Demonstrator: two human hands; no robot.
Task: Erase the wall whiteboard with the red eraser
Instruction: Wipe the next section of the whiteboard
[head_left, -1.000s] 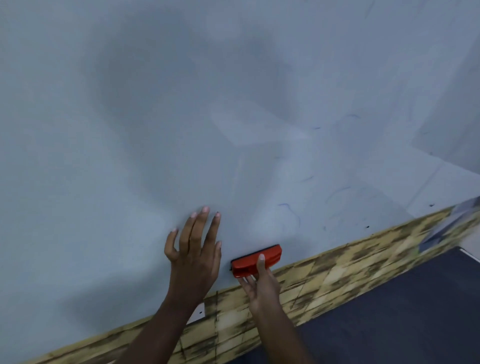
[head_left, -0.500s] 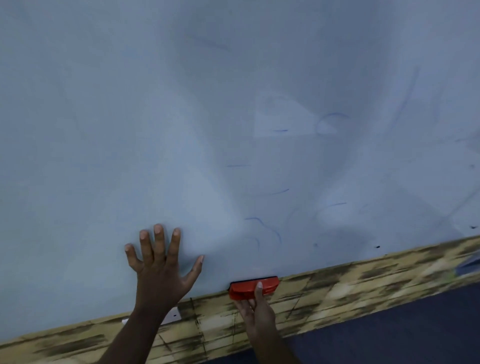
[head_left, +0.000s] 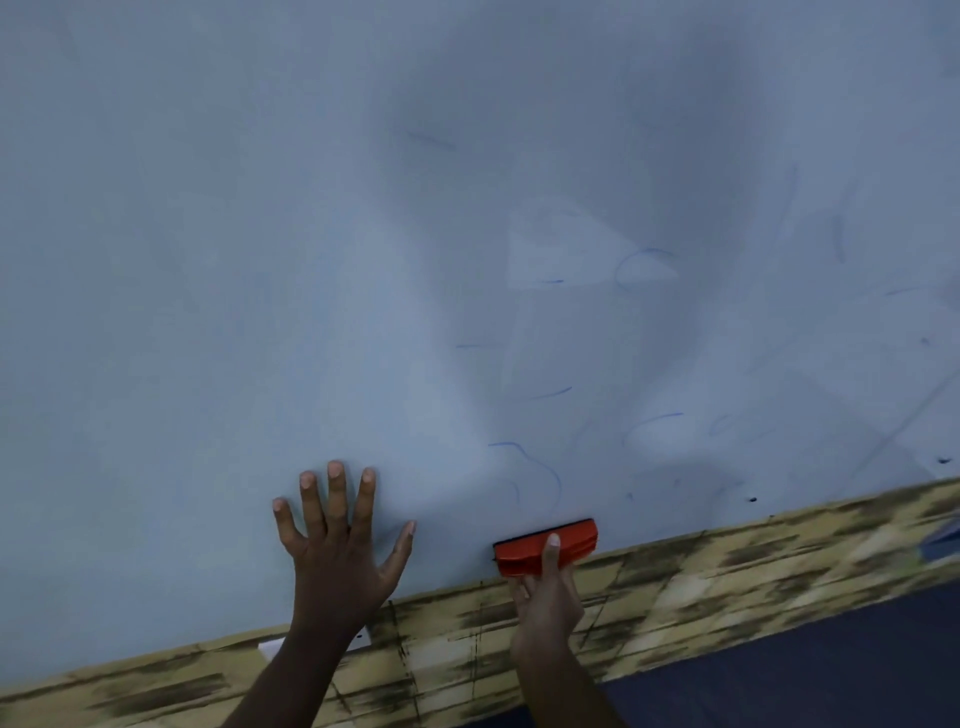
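Note:
The wall whiteboard (head_left: 363, 260) fills most of the view, pale blue-grey with faint blue marker strokes left of centre-right and lower right. The red eraser (head_left: 524, 550) lies against the board's bottom edge, just above the wood-pattern strip. My right hand (head_left: 545, 592) grips the eraser from below, one finger over its front. My left hand (head_left: 337, 540) presses flat on the board to the eraser's left, fingers spread.
A yellow-brown brick-pattern strip (head_left: 727, 571) runs under the board. A small white plate (head_left: 358, 640) sits on it behind my left wrist. Dark blue floor (head_left: 805, 675) lies at the lower right.
The view has swung left and up along the board. The eraser has slid down to the board's bottom edge, and my left hand has spread its fingers wider.

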